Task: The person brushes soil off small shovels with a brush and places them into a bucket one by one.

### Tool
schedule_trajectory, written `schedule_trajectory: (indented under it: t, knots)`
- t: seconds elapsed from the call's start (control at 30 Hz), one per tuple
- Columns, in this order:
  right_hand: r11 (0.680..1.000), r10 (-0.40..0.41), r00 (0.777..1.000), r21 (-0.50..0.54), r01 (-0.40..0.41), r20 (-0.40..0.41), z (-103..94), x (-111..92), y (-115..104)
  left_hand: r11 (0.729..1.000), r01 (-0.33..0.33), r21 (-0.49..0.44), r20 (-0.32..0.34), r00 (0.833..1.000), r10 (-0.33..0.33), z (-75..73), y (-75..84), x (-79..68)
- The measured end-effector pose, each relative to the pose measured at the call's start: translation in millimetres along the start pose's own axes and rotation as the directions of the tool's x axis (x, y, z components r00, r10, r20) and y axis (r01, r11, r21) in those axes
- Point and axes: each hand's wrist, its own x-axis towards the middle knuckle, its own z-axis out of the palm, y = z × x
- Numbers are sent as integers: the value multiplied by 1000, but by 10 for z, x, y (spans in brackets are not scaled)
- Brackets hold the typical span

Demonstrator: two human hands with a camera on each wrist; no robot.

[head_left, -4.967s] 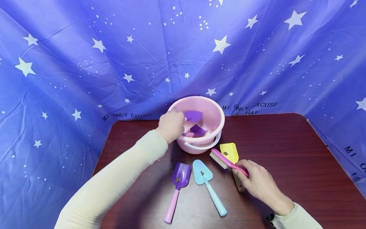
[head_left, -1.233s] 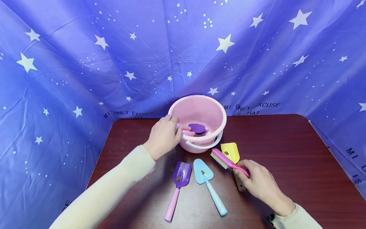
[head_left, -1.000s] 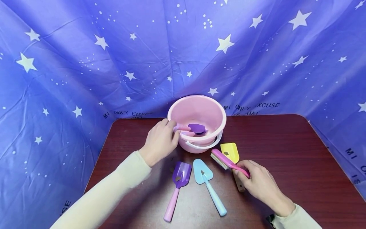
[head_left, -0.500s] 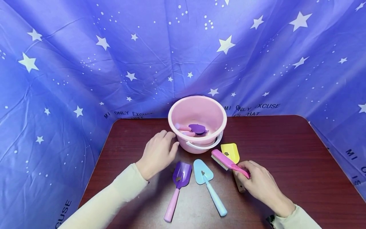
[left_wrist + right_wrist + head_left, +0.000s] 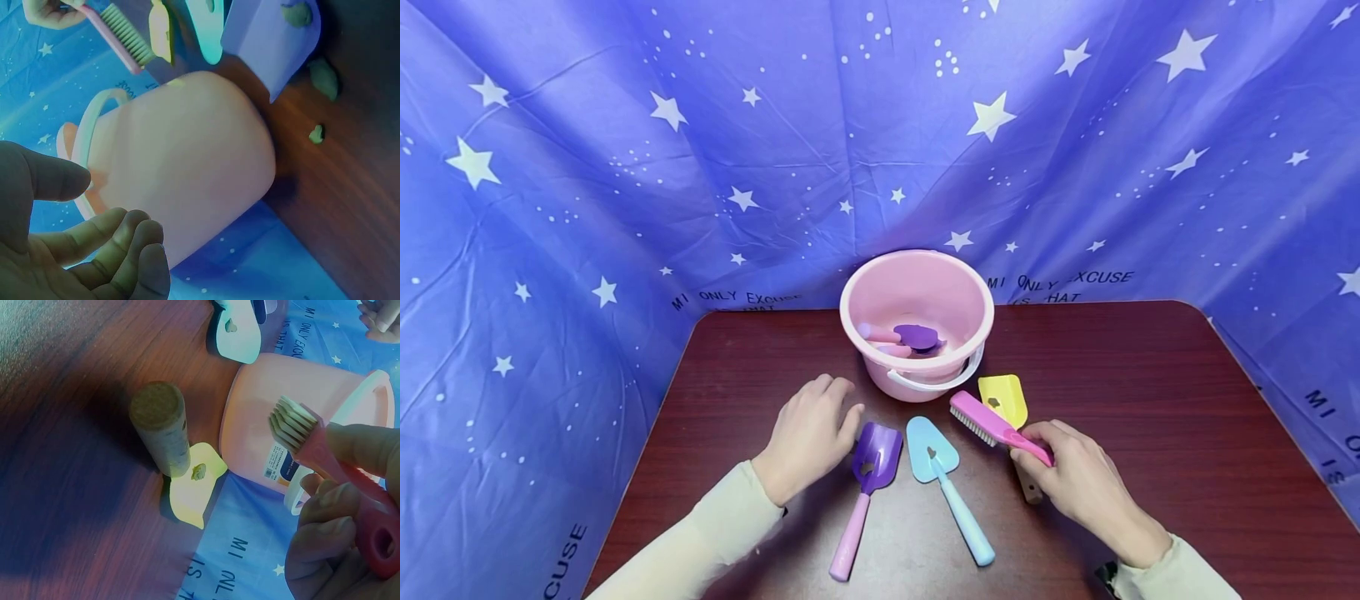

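Note:
My left hand [image 5: 805, 429], fingers loosely bent and holding nothing, is over the table just left of a purple shovel [image 5: 878, 454] with a pink handle. My right hand [image 5: 1082, 483] grips the handle of a pink brush [image 5: 985, 417], its pale bristles [image 5: 292, 425] tilted downward. Under the brush lies a yellow shovel [image 5: 1006, 396] with a brown handle [image 5: 161, 431]. Between the hands rests a light blue trowel [image 5: 934, 454]. A pink bucket [image 5: 917, 279] stands behind them, with purple-bladed tools [image 5: 916, 337] with pink handles inside. Small greenish-brown lumps [image 5: 297, 14] sit on the blades.
Loose greenish lumps [image 5: 324, 79] lie on the dark reddish-brown table [image 5: 1150, 383] near the purple shovel. The bucket's white handle [image 5: 936, 385] hangs down at its front. A blue curtain with stars [image 5: 775, 150] hangs behind the table and along both sides.
My left hand has let go of a purple shovel inside the bucket and drawn back toward the front left. The brush in my right hand has rolled slightly, showing more of its back.

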Motion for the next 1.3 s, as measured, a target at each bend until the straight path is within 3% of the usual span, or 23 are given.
schedule_trajectory:
  t: [0.8,1.03,1.3]
  knots:
    - [1000,19,1000,16,-19,-12,13,-22,10,990,111,-92,92,990,-102,357,34,-524]
    - [998,50,999,30,-50,20,-7,-31,-17,987,131,-97,145,982,-116,434,45,-677]
    - [999,42,999,30,-42,17,-6,-35,-24,983,159,-88,161,977,-143,513,73,-839]
